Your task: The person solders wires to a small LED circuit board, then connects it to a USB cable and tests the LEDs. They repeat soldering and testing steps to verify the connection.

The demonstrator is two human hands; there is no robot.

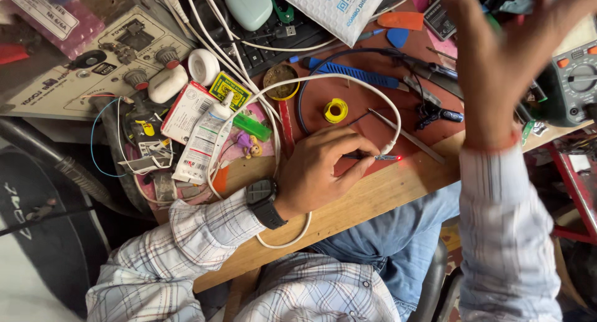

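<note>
From the head camera, my left hand (326,169) rests on the wooden bench edge (373,197), fingers pinched narrow around a thin dark probe-like tool (367,156) whose tip lies on the red mat (373,104); a small red light (398,158) glows just beside that tip. A white cable (348,79) loops over the mat and comes down to end close to my fingertips. I wear a dark wristwatch (264,202) on that arm.

My right hand (504,54) is raised above the bench with the fingers spread wide, holding nothing, and it blocks part of the clutter behind it.

On the mat near my left hand lie a yellow spool of solder (336,110), a blue-handled tool (354,74) and a slim metal rod (404,134). To the right sits a green multimeter (575,85). To the left are a white glue bottle (202,141) and a grey power supply with red knobs (106,67).
</note>
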